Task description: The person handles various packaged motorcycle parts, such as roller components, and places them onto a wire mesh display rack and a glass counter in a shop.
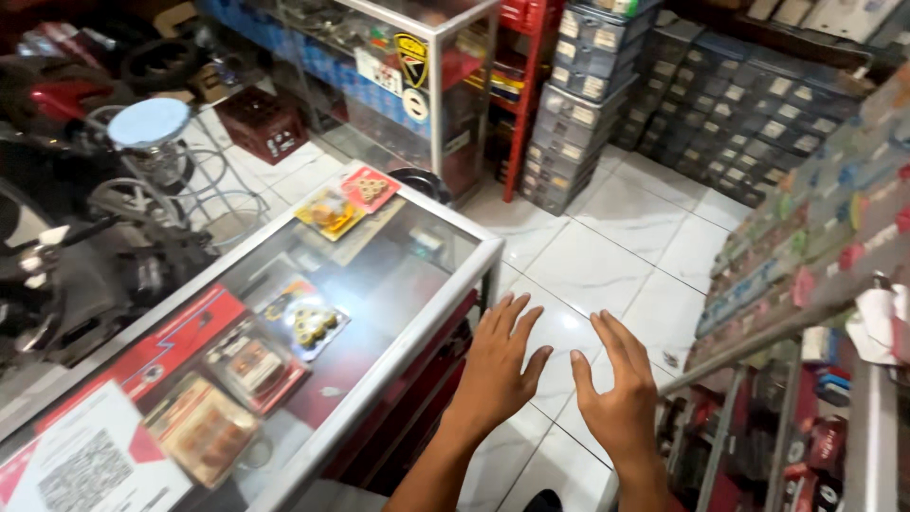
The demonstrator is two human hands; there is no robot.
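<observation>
My left hand (500,365) and my right hand (616,391) are held out in front of me over the white tiled floor (607,246), backs up, fingers spread, holding nothing. They hang side by side, a small gap between them. The left hand is just right of the metal edge of a glass display counter (379,370). On the counter glass lie several flat packets of small parts: a yellow and a red one (346,199) at the far end, others (284,327) nearer me.
A red-fronted glass cabinet (427,85) stands ahead. Stacks of grey drawer bins (583,104) and shelves of small boxes (749,104) line the back. A rack of hanging packets (806,256) is on the right. A motorcycle mirror (147,123) and cables are on the left.
</observation>
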